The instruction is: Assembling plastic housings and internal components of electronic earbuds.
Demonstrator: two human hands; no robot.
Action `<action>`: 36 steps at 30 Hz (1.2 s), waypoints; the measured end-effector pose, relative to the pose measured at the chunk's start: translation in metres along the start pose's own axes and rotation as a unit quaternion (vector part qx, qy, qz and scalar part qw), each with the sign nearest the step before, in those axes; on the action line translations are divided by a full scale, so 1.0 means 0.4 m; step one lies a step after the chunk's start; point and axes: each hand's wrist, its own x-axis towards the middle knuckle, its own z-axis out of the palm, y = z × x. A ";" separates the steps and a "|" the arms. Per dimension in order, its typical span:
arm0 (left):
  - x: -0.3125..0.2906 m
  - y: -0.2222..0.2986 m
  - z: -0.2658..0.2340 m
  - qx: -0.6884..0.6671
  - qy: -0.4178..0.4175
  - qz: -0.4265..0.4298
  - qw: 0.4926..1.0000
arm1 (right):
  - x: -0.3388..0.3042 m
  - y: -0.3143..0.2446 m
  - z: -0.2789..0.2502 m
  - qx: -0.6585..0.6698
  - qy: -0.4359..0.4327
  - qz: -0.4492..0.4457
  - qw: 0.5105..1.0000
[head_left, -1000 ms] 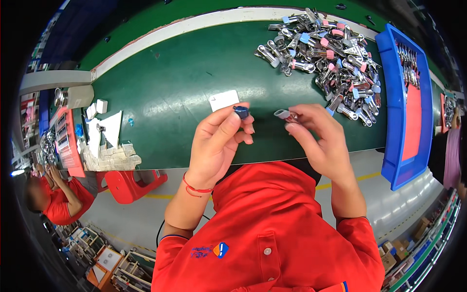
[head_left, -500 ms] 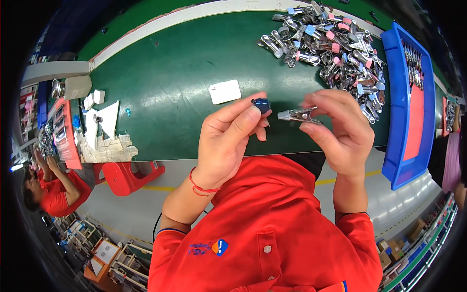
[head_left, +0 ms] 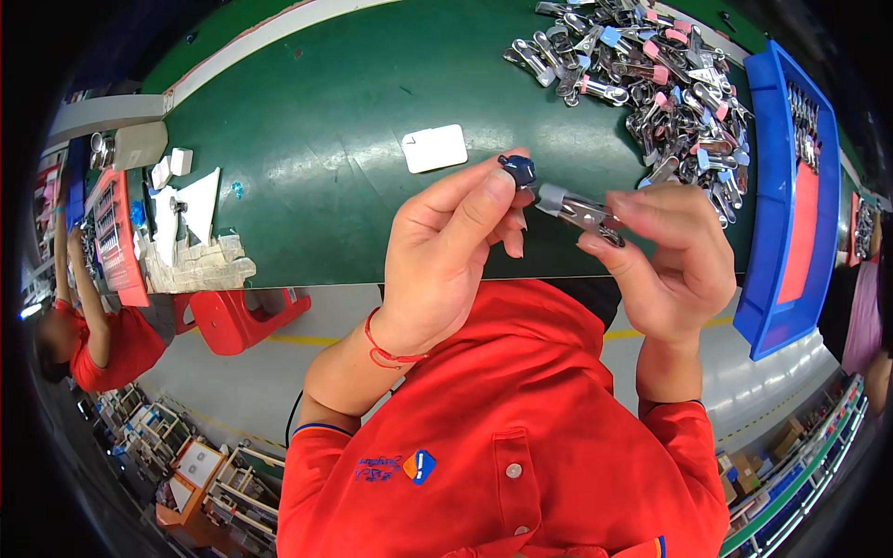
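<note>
My left hand [head_left: 456,251] pinches a small dark blue cap [head_left: 518,169] between thumb and fingertips. My right hand [head_left: 672,256] grips a metal clip [head_left: 579,211] with a grey sleeve on its tip, which points at the cap. Cap and clip tip are a small gap apart, held over the near edge of the green table [head_left: 353,139]. A heap of metal clips [head_left: 646,70] with blue, pink and grey sleeves lies at the far right of the table.
A white card [head_left: 435,148] lies on the green table just beyond my left hand. A blue tray [head_left: 786,223] with a red inside stands at the right. White scraps [head_left: 191,232] lie at the left. Another person in red [head_left: 93,335] sits at the left near a red stool [head_left: 242,316].
Both hands have come nearer to the camera and lower in the picture. The clip's grey tip has drawn closer to the blue cap.
</note>
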 end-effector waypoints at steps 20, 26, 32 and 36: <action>0.011 0.026 -0.025 0.113 -0.132 -0.065 0.983 | -0.013 0.020 -0.005 0.032 0.001 -0.084 0.996; 0.016 0.048 -0.033 0.192 -0.169 -0.029 0.966 | -0.025 0.039 -0.002 0.150 -0.022 -0.032 0.988; 0.035 0.074 -0.043 0.501 -0.230 0.307 0.776 | -0.024 0.020 -0.013 0.401 -0.082 0.379 0.830; 0.046 0.066 -0.042 0.488 -0.250 0.367 0.751 | -0.021 0.031 -0.025 0.407 -0.153 0.388 0.813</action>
